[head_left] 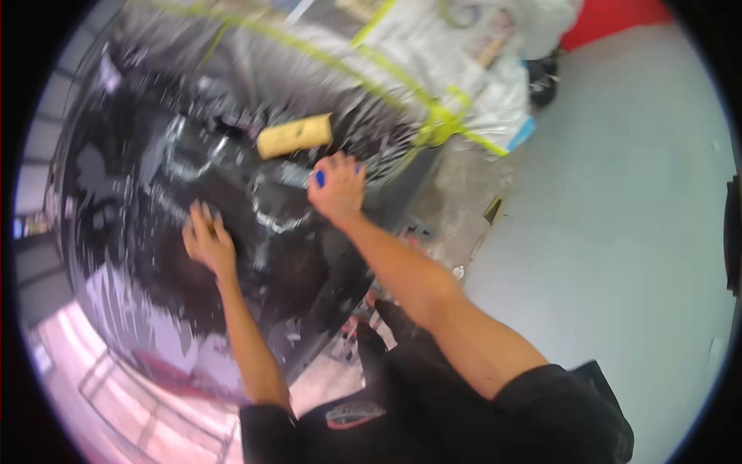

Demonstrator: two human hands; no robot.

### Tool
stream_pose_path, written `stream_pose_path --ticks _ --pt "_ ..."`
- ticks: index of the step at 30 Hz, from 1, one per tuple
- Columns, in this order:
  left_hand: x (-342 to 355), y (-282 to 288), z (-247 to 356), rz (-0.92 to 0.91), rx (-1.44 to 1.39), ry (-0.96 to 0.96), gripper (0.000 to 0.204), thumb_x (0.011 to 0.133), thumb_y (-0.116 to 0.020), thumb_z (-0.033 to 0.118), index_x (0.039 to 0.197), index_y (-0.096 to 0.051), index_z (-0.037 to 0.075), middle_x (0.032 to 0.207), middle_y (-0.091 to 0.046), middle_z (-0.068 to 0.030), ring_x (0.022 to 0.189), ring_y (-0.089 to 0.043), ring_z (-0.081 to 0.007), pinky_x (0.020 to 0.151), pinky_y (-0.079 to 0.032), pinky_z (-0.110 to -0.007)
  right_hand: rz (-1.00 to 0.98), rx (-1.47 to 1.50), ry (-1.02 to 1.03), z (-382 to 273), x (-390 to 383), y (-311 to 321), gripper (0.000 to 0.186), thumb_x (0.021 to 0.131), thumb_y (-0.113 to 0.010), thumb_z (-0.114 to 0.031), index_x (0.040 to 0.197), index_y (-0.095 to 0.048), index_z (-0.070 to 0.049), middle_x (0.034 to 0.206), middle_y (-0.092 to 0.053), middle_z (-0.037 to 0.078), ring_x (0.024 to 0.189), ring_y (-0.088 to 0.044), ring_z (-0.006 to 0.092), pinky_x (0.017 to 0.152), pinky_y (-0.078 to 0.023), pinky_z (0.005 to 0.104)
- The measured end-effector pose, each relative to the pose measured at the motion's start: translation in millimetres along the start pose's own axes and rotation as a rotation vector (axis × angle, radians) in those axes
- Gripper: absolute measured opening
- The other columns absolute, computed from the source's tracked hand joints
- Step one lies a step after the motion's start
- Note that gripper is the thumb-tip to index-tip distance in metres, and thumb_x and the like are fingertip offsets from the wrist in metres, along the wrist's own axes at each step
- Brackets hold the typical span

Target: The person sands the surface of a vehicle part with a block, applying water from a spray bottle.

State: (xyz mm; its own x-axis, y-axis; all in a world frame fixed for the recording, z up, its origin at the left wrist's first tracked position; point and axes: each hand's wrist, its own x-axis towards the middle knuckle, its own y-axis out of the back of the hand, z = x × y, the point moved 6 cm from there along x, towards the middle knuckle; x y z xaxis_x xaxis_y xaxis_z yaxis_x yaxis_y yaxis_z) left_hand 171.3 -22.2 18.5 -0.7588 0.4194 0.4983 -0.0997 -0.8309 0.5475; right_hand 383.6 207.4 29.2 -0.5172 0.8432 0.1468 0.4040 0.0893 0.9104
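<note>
A glossy black car panel (286, 267), wet and streaked with whitish suds, curves out below my hands. My right hand (340, 188) is closed on a small blue object (319, 179), pressed down near the panel's right side; only bits of blue show between the fingers, so its kind is hidden. My left hand (209, 241) rests on the panel further left and nearer, its fingers stretched out and slightly apart. Something dark by its fingertips is too blurred to make out. Just beyond my right hand lies a yellow sponge (294, 137), apart from both hands.
Clear plastic sheeting (417, 39) held with yellow-green tape (440, 124) covers the area beyond the panel. A large pale grey surface (603, 201) fills the right side. Stained floor (464, 182) shows between. A black bag (542, 81) and a red surface (614, 22) stand at the far right.
</note>
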Motion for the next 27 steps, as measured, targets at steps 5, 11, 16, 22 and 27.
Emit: stream_pose_path --ticks 5,11,16,22,27 --pt "-51 -9 20 -0.120 0.467 -0.289 0.056 0.088 -0.076 0.024 0.142 -0.064 0.011 0.121 -0.070 -0.0106 0.117 -0.059 -0.0316 0.104 -0.043 -0.045 -0.007 0.031 -0.023 22 4 7 0.029 0.085 -0.071 -0.037 0.103 -0.067 -0.014 0.112 -0.059 0.011 0.115 -0.055 0.0321 0.102 -0.038 0.0502" --pt "88 -17 -55 -0.051 0.723 0.057 0.054 0.095 -0.073 0.030 0.143 -0.062 0.010 0.127 -0.068 -0.0143 0.120 -0.060 -0.0331 0.101 -0.045 -0.050 -0.009 0.087 -0.042 4 9 8 0.029 0.086 -0.072 -0.038 0.103 -0.067 -0.015 0.114 -0.058 0.009 0.117 -0.054 0.0312 0.103 -0.037 0.0497" --pt "-74 -22 23 -0.178 0.416 -0.124 0.058 0.090 -0.075 0.027 0.145 -0.062 0.011 0.126 -0.068 -0.0151 0.125 -0.056 -0.0319 0.107 -0.040 -0.050 -0.092 0.112 -0.088 26 0 6 0.029 0.086 -0.072 -0.039 0.101 -0.067 -0.014 0.113 -0.057 0.010 0.119 -0.052 0.0319 0.105 -0.036 0.0493" --pt "53 -14 15 -0.089 0.317 -0.181 0.047 0.093 -0.074 0.023 0.137 -0.065 0.009 0.115 -0.078 -0.0086 0.104 -0.068 -0.0300 0.095 -0.050 -0.041 -0.078 0.055 -0.037 -3 2 2 0.033 0.087 -0.069 -0.042 0.107 -0.068 -0.016 0.119 -0.058 0.011 0.121 -0.052 0.0318 0.106 -0.036 0.0507" --pt "33 -38 28 -0.160 0.462 -0.016 0.034 0.082 -0.078 0.017 0.115 -0.074 0.012 0.119 -0.074 -0.0053 0.099 -0.068 -0.0342 0.093 -0.050 -0.048 -0.005 -0.047 -0.051 21 8 4 0.030 0.085 -0.071 -0.042 0.103 -0.068 -0.018 0.112 -0.060 0.008 0.112 -0.056 0.0297 0.101 -0.039 0.0505"
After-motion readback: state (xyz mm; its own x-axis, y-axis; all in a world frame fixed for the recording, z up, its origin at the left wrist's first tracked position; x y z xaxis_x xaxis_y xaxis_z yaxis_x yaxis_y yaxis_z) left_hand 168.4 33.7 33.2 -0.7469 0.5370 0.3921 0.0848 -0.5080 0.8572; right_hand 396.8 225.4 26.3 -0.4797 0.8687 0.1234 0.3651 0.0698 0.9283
